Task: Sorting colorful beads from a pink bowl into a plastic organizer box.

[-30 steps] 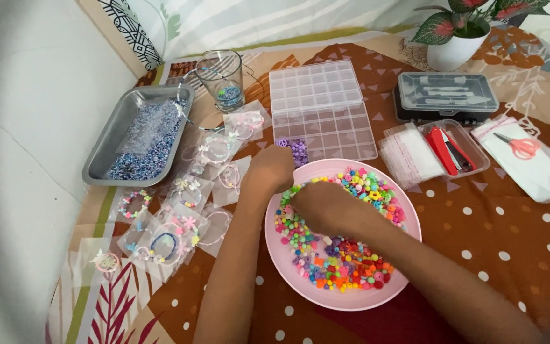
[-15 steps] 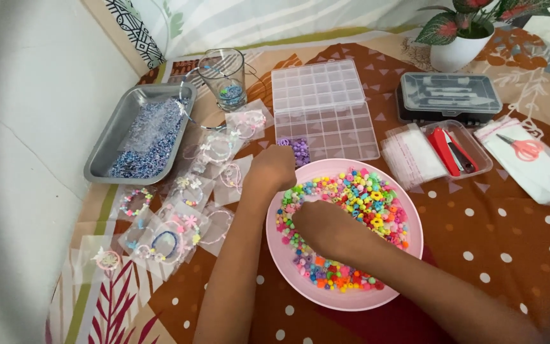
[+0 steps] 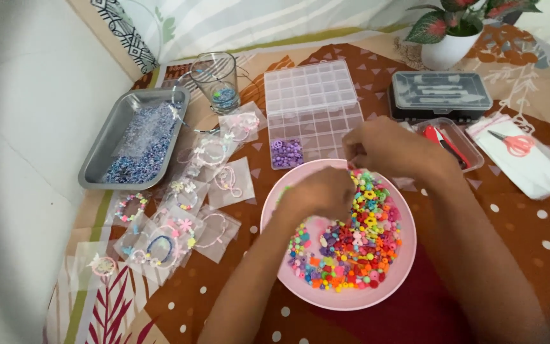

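One round pink bowl (image 3: 274, 237) of mixed beads (image 3: 351, 245) lower centre, left hand (image 3: 316, 194) curled over beads, grip unclear, right hand (image 3: 386, 150) pinched at far rim, one organiser (image 3: 314, 111) above, long axis up-frame

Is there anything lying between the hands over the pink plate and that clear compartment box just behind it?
Nothing visible does. The left hand and right hand hover over the beads on the pink plate, and the clear compartment box sits directly behind its rim.

metal tray (image 3: 100, 156), glass cup (image 3: 216, 79), potted plant (image 3: 448, 39), scissors (image 3: 515, 143)
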